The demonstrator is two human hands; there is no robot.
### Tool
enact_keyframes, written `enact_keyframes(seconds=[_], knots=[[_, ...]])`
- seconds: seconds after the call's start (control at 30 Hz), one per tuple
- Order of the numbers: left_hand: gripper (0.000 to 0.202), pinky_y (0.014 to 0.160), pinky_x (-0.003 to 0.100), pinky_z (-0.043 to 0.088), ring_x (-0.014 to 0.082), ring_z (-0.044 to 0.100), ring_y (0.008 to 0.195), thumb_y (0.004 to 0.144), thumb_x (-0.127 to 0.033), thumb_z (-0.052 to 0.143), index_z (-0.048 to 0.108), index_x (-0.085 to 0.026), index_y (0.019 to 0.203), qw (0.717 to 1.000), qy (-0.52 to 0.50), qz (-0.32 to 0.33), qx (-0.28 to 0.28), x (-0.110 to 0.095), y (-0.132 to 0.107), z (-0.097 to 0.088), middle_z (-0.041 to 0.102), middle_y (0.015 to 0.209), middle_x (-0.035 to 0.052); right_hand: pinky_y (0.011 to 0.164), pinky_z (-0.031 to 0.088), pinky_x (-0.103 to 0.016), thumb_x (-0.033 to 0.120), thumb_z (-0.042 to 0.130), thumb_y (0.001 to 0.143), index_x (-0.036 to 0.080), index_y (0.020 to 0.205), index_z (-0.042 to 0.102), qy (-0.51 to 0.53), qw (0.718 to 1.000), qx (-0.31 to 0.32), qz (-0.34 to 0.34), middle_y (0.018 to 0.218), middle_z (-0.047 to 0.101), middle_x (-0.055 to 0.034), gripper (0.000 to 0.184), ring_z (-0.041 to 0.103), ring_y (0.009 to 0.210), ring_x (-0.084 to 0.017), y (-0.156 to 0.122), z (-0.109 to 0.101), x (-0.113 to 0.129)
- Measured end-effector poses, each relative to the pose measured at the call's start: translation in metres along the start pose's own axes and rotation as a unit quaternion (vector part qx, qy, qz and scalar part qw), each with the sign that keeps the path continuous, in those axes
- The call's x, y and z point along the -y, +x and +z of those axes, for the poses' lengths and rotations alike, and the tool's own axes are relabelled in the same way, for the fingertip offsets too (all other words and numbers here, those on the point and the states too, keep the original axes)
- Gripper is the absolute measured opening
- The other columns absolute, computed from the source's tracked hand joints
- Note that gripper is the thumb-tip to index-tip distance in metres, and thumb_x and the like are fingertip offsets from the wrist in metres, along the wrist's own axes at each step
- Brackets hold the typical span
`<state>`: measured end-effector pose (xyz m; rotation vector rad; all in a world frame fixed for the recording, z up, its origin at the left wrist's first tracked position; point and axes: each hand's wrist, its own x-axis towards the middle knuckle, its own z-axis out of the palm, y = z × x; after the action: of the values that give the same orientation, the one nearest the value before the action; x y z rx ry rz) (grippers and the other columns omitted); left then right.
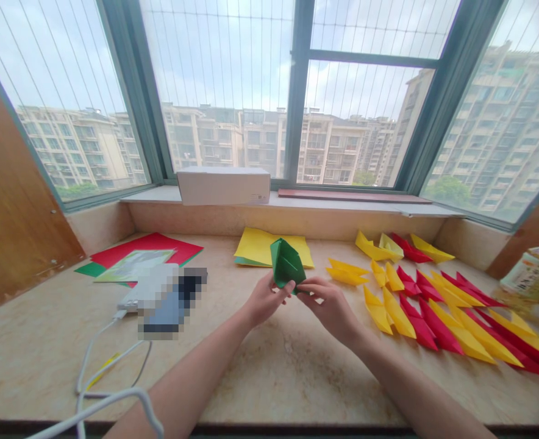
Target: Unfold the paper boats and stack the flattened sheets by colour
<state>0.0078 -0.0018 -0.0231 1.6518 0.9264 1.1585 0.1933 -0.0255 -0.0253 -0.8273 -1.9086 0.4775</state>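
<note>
Between my two hands is a folded piece of green paper [286,262], raised above the counter and partly opened into a hollow, pointed form. My left hand [268,300] grips its lower left side, with the thumb on the front. The fingertips of my right hand [327,302] pinch its lower right corner. Behind it lie sheets of yellow paper [252,245] with green paper beneath. To the right, folded yellow paper boats [379,314] and red paper boats [416,324] stand in several rows.
On the left are red paper sheets [185,246], a power bank [153,283] and a blurred-out dark device [166,311]. A white cable [84,360] loops towards the front edge. A white box [224,186] sits on the windowsill; a bottle [532,274] stands at far right.
</note>
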Motion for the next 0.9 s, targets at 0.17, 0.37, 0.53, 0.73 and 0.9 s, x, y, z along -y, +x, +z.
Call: enact_keyframes(seconds=[0.17,0.37,0.53,0.73,0.9], knots=[[0.04,0.055,0.026,0.052,0.016,0.061,0.07,0.08,-0.051,0.066,0.059,-0.015,0.095,1.0,0.008,-0.002,0.019,0.002,-0.002,-0.001,0.064,0.082,0.0055,0.064,0.058,-0.03,0.031,0.066,0.087,0.024,0.091,0.077,0.114,0.989,0.042,0.089,0.093,0.071,-0.0049,0.014,0.066,0.078,-0.019,-0.001,-0.002,-0.004],[0.046,0.051,0.024,0.05,0.0168,0.062,0.069,0.08,-0.058,0.063,0.059,-0.014,0.096,0.999,0.018,-0.036,0.014,0.013,0.0,0.001,0.064,0.082,0.0068,0.055,0.058,-0.028,0.038,0.057,0.091,0.02,0.087,0.068,0.059,0.992,0.025,0.109,0.081,0.067,-0.0039,0.021,0.068,0.07,-0.018,-0.003,-0.002,-0.006],[0.058,0.049,0.027,0.051,0.0198,0.064,0.072,0.082,-0.068,0.053,0.06,-0.012,0.096,0.999,-0.031,-0.043,0.004,0.006,0.003,0.003,0.065,0.091,0.0125,0.056,0.057,-0.027,0.04,0.049,0.096,0.021,0.094,0.056,0.052,0.994,-0.001,0.092,0.072,0.066,-0.0009,0.02,0.069,0.062,-0.016,-0.007,0.0,-0.004],[0.051,0.056,0.032,0.055,0.022,0.064,0.081,0.086,-0.06,0.053,0.062,-0.013,0.101,0.99,-0.125,-0.059,-0.031,-0.003,0.0,0.001,0.067,0.101,0.0141,0.045,0.048,-0.021,0.043,0.046,0.098,0.023,0.1,0.05,0.121,0.986,-0.067,0.09,0.054,0.062,0.0053,0.021,0.06,0.045,-0.012,-0.009,0.005,0.007],[0.036,0.064,0.035,0.057,0.0237,0.066,0.088,0.081,-0.041,0.064,0.062,-0.016,0.107,0.974,-0.21,-0.057,-0.057,-0.003,0.002,-0.003,0.068,0.106,0.0114,0.039,0.044,-0.02,0.046,0.047,0.097,0.022,0.1,0.048,0.194,0.961,-0.167,0.102,0.047,0.057,0.0079,0.023,0.055,0.037,-0.012,-0.005,0.004,0.017]])
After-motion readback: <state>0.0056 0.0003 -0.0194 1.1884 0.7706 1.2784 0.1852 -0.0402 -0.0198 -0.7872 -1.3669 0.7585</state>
